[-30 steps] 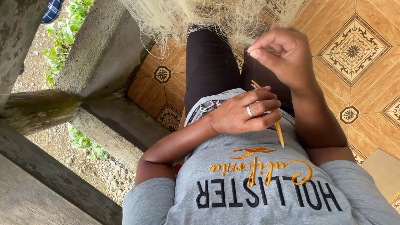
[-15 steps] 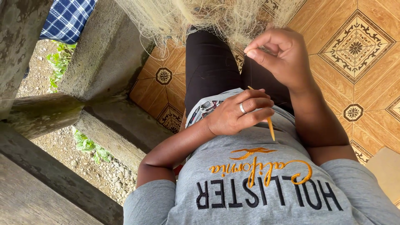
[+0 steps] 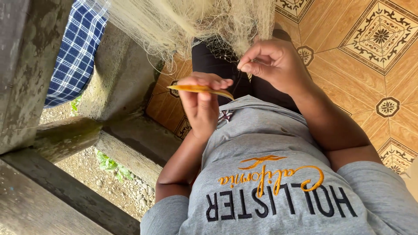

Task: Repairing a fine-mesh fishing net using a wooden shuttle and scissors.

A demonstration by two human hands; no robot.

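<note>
My left hand (image 3: 201,104) pinched a thin yellow stick (image 3: 200,89) — held flat. Just beside it, my right hand (image 3: 272,61) pinched a thread under the pale net (image 3: 191,21).

Floor: glazed tiles (image 3: 348,65) in orange-brown, with cream and dark floral medallions. Left of the tiles stands a weathered, mossy concrete railing (image 3: 30,78); a blue and white checked cloth (image 3: 76,61) hangs beside its post. Below the railing lies gravel ground (image 3: 93,182) with small green weeds (image 3: 111,165). Lighting: soft daylight.
</note>
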